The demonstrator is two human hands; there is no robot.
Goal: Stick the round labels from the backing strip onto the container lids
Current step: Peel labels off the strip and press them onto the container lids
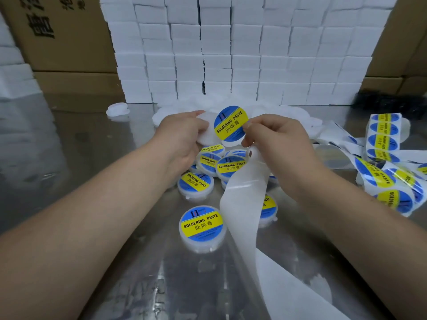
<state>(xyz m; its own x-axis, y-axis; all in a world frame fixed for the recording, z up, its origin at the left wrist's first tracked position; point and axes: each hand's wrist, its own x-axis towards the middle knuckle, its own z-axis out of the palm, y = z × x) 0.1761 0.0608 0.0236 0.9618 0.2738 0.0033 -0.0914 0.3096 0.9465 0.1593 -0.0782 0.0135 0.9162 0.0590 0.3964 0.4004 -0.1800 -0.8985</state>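
My left hand (179,138) grips a plain white container lid (205,128) above the metal table. My right hand (275,139) pinches the edge of a round blue-and-yellow "SOLDERING PASTE" label (231,123) that lies over the right part of that lid. The same hand also holds the empty white backing strip (242,195), which hangs down toward the table's near edge. Several labelled containers (202,227) lie on the table below my hands. A strip of unused labels (383,137) curls at the right.
A wall of stacked white boxes (231,54) closes off the back, with brown cartons (60,33) on both sides. Plain white lids (117,109) are heaped in front of the boxes. The shiny metal table (80,146) spreads to the left.
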